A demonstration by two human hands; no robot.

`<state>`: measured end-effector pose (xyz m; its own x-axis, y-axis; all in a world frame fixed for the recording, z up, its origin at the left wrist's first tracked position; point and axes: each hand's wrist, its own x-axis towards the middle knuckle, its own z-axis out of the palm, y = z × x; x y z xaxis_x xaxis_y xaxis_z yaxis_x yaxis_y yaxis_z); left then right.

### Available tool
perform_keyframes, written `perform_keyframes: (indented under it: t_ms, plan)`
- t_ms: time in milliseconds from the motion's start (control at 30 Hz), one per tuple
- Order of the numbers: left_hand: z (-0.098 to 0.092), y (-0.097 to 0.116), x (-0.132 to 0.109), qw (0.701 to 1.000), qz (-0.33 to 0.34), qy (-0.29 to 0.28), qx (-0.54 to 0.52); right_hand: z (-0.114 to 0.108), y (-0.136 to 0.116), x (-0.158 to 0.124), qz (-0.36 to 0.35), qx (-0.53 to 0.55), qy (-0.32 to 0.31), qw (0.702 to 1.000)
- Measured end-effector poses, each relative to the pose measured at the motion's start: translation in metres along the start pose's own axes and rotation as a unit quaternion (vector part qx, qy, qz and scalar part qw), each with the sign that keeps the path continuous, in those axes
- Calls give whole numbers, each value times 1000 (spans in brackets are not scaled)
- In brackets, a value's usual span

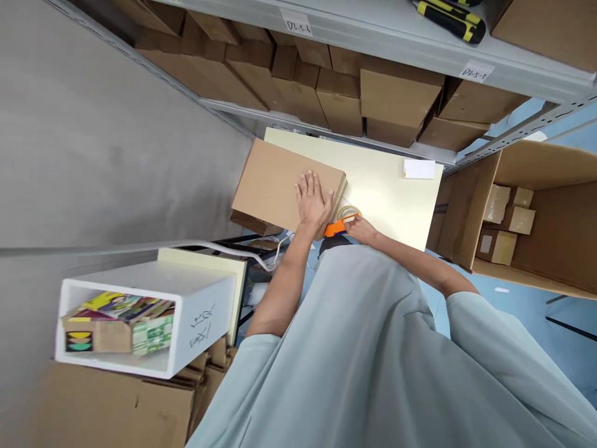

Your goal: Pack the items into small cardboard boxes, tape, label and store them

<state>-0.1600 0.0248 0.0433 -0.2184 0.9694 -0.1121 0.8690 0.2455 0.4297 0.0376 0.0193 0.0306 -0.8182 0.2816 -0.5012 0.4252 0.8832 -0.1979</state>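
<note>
A closed brown cardboard box (280,180) lies at the left part of a pale yellow table (387,199). My left hand (312,202) rests flat on the box's top near its right end, fingers spread. At the box's lower right corner my right hand (361,229) is closed on an orange tape dispenser (336,228). The dispenser's roll of clear tape (349,213) shows just above my fingers.
Shelves (354,137) of cardboard boxes stand behind the table. A small white box (418,169) lies at its back right. To the right is a large open carton (487,267); at the lower left, a white foam box (200,298) with packages inside. A cable (233,250) runs left.
</note>
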Motion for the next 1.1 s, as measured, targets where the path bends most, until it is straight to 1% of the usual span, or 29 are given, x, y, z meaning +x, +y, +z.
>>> perform_keyframes:
  t_ms: [67, 167, 267, 367, 433, 467, 533, 600, 667, 700, 733, 767, 833, 900, 1000, 1067, 1100]
  plan:
    - [6, 10, -9, 1000, 18, -11, 9, -2, -8, 10, -1, -2, 6, 1000]
    - [13, 17, -20, 999, 25, -14, 22, 0, -4, 12, -6, 3, 9, 1000]
    - [16, 17, -24, 999, 29, -19, 28, 8, 4, 1, -19, 15, 10, 1000]
    - [18, 15, -22, 999, 27, -22, 30, 20, 20, -24, -16, 28, 10, 999]
    - [19, 15, -20, 999, 21, -26, 27, 27, 43, -51, 4, 35, 4, 999]
    - [19, 15, -20, 999, 18, -29, 25, 30, 60, -67, 21, 34, -3, 999]
    - [19, 16, -19, 999, 14, -32, 20, 34, 102, -105, 82, 30, -32, 996]
    - [20, 18, -18, 999, 14, -29, 16, 32, 150, -141, 142, -1, -56, 988]
    - [20, 19, -17, 999, 16, -26, 16, 25, 193, -164, 189, -41, -50, 980]
    - [20, 21, -17, 999, 16, -25, 16, 19, 210, -167, 203, -58, -36, 977]
    - [20, 22, -17, 999, 17, -24, 16, 12, 224, -164, 209, -70, -26, 975]
    - [20, 23, -17, 999, 18, -24, 17, 4, 234, -155, 213, -75, -15, 974]
    - [19, 24, -17, 999, 20, -23, 17, -14, 245, -122, 218, -63, 4, 974]
    - [18, 24, -18, 999, 22, -24, 16, -31, 246, -79, 231, -36, 20, 972]
    - [19, 23, -19, 999, 24, -27, 16, -51, 242, -14, 236, -18, 25, 971]
    - [20, 21, -19, 999, 24, -31, 22, -61, 237, 22, 209, -17, 48, 977]
    - [21, 21, -19, 999, 23, -34, 27, -66, 234, 37, 172, -16, 64, 983]
